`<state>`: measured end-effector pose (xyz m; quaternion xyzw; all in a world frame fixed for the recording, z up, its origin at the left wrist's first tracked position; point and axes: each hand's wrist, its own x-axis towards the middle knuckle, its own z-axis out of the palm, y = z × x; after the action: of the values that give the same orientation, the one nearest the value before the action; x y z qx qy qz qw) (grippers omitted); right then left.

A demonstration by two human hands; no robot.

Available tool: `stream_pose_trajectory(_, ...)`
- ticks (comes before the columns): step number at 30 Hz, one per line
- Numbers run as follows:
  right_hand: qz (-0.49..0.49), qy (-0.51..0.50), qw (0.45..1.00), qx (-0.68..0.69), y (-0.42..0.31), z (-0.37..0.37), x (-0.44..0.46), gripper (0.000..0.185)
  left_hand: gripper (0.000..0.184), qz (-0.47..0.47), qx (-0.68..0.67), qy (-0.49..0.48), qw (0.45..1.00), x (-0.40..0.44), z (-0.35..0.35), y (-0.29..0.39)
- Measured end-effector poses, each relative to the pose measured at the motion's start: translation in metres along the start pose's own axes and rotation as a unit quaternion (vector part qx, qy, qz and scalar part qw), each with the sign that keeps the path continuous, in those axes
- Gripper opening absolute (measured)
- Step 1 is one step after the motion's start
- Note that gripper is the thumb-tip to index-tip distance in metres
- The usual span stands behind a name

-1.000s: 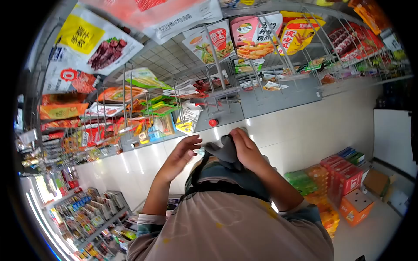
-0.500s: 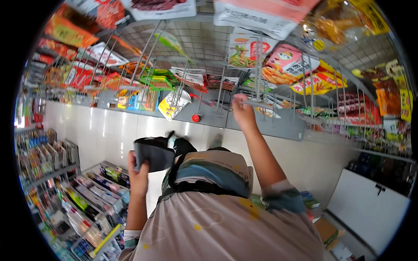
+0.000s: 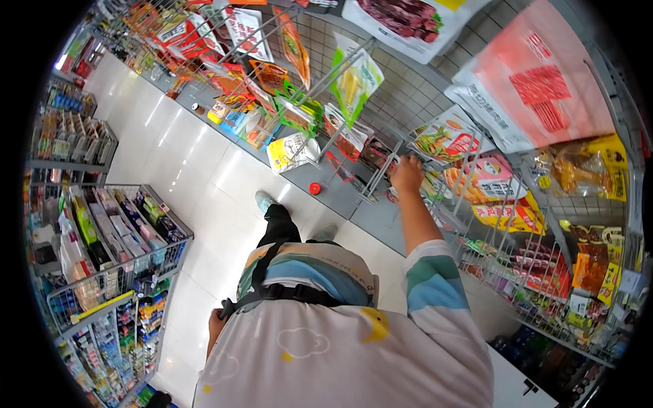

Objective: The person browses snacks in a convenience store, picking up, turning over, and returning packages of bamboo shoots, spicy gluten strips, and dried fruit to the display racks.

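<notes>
So far the right hand (image 3: pixel 407 174) is just up at the wire rack (image 3: pixel 403 88), fingers curled beside a white-and-red packet (image 3: pixel 449 138) still on it, left hand (image 3: pixel 215 329) low by some dark thing (image 3: pixel 227 309), can't tell if either's gripping.

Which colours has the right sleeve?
White, green and blue bands on the right sleeve; the head view shows it best.

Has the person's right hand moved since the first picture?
Yes: the right hand has moved forward, closer to the wire rack.
</notes>
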<state>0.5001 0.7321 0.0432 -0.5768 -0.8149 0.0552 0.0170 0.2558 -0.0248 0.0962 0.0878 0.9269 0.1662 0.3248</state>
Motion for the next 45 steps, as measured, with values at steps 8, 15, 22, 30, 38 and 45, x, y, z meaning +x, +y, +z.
stream_pose_trajectory(8,0.048,-0.103,0.989,0.098,0.010,-0.002,-0.008,0.020,0.028,-0.060,0.088,-0.111,0.988,0.036,0.055,-0.097)
stream_pose_trajectory(15,0.014,-0.025,0.979,0.202,0.014,0.011,-0.032,0.020,0.032,-0.057,-0.051,-0.029,0.997,0.083,-0.030,0.105)
stream_pose_trajectory(22,0.003,0.029,0.970,0.242,0.013,0.006,-0.064,0.028,0.021,0.003,-0.160,-0.077,0.984,0.133,-0.036,0.136)
stream_pose_trajectory(30,0.010,-0.071,0.950,0.303,0.027,0.023,-0.107,0.031,0.016,-0.022,-0.069,-0.126,0.989,0.118,-0.036,0.108)
stream_pose_trajectory(38,0.058,-0.122,0.901,0.412,0.011,0.004,-0.146,0.032,0.022,0.062,-0.061,-0.137,0.987,0.126,-0.033,0.068)
stream_pose_trajectory(45,0.091,-0.116,0.870,0.471,0.001,-0.002,-0.156,0.032,0.022,0.080,-0.029,-0.164,0.983,0.139,-0.043,0.128)
